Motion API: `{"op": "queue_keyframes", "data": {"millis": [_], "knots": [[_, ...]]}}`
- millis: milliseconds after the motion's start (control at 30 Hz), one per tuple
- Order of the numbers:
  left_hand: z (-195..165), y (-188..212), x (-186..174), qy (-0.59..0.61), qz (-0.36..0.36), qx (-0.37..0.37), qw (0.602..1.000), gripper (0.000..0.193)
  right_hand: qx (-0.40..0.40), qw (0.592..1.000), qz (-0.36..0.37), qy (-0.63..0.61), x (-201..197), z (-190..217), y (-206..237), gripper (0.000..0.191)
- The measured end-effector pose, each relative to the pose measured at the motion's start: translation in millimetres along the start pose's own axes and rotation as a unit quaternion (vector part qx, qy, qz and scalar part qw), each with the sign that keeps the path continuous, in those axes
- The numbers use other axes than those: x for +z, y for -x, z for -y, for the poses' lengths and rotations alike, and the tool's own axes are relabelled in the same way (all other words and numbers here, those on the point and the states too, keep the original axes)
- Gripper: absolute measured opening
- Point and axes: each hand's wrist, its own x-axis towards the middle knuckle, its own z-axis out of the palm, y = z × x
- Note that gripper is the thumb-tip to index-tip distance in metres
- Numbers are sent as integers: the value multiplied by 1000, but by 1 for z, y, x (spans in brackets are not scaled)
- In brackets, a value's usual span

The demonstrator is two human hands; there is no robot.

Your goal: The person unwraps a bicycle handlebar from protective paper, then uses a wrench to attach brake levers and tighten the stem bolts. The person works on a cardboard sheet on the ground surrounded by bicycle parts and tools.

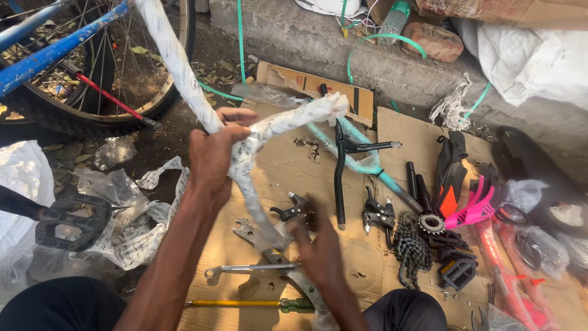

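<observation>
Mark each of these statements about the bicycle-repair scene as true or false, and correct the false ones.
1. The left hand holds a part wrapped in white packing. True.
2. The bicycle chain hangs from the blue bicycle frame. False: it lies in a heap on the cardboard.
3. A spanner lies on the cardboard near the person's forearms. True.
4. The screwdriver has a red shaft. False: its shaft is yellow, with a green handle.
5. A black pedal lies at the left among torn wrapping. True.
6. The right hand is empty and resting on the knee. False: it is down at the lower end of the wrapped part; blur hides its grip.
</observation>
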Motion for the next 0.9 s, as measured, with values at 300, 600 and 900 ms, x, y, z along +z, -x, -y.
{"op": "queue_keyframes", "data": {"millis": [300, 600, 900], "knots": [[11, -4, -24, -187, 73, 131, 971, 33, -150, 973, -136, 110, -53, 33, -73, 58], [22, -7, -17, -196, 108, 149, 963, 30, -250, 938, -44, 238, -15, 58, -106, 31], [10, -1, 9, -184, -8, 132, 974, 35, -146, 976, -9, 158, -18, 61, -122, 4]]}}
